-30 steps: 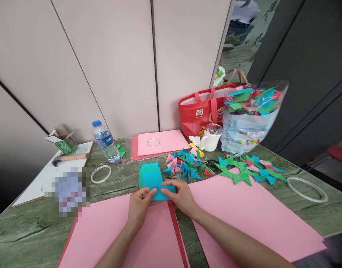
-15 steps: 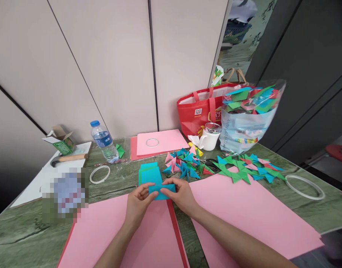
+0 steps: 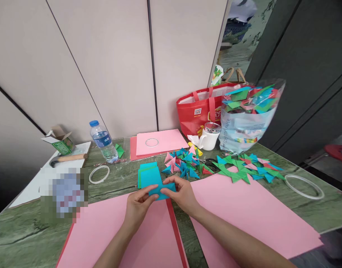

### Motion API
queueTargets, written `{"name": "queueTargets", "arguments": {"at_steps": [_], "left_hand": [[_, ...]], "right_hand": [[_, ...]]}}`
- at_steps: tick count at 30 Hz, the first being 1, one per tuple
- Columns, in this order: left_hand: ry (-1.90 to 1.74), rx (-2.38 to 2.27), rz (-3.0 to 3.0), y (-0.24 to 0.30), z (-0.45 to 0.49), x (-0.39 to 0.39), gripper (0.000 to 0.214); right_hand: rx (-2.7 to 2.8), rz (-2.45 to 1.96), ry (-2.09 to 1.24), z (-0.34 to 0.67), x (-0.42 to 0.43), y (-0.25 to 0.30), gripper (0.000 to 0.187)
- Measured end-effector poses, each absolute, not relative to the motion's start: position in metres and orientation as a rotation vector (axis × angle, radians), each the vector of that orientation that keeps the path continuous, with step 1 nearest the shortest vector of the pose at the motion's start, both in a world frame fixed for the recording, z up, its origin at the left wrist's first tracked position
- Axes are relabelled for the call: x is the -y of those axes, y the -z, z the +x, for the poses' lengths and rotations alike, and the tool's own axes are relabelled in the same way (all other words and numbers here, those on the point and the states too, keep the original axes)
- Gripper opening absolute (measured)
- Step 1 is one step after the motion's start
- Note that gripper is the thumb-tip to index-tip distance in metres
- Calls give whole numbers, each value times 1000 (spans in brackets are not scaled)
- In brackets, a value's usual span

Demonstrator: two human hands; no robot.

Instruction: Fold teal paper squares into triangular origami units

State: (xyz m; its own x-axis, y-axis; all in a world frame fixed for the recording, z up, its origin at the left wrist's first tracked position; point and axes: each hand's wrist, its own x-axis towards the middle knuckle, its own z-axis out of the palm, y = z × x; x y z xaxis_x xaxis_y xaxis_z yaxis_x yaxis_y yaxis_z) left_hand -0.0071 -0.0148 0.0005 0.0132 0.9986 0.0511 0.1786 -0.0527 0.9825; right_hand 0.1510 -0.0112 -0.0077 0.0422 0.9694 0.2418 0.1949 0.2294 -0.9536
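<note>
Both of my hands pinch a small folded blue paper (image 3: pixel 161 192) just above the near pink sheets. My left hand (image 3: pixel 139 205) grips its left end with thumb and fingers closed. My right hand (image 3: pixel 179 193) holds its right end, fingers curled over the top edge. Right behind the folded piece lies a small stack of blue and green paper squares (image 3: pixel 148 174) on the green table (image 3: pixel 22 234).
Large pink sheets (image 3: pixel 243 208) cover the near table. Folded paper triangles (image 3: pixel 184 163) and green-blue folded pieces (image 3: pixel 246 169) lie behind. Farther back stand a water bottle (image 3: pixel 103 142), a white mug (image 3: pixel 209 138), a red bag (image 3: pixel 200 108) and a clear bag of folded pieces (image 3: pixel 249 111). White rings (image 3: pixel 303 186) lie about.
The blue paper has been folded narrower between my fingers. Both hands stayed at the same spot; the view shifted slightly.
</note>
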Motion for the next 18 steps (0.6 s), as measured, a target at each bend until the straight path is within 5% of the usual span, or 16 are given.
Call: {"name": "queueTargets", "arguments": {"at_steps": [18], "left_hand": [[-1085,-1237,1296,1,-7,11,30]], "right_hand": [[1389,-1121,-1044,152,6,13,16]]}}
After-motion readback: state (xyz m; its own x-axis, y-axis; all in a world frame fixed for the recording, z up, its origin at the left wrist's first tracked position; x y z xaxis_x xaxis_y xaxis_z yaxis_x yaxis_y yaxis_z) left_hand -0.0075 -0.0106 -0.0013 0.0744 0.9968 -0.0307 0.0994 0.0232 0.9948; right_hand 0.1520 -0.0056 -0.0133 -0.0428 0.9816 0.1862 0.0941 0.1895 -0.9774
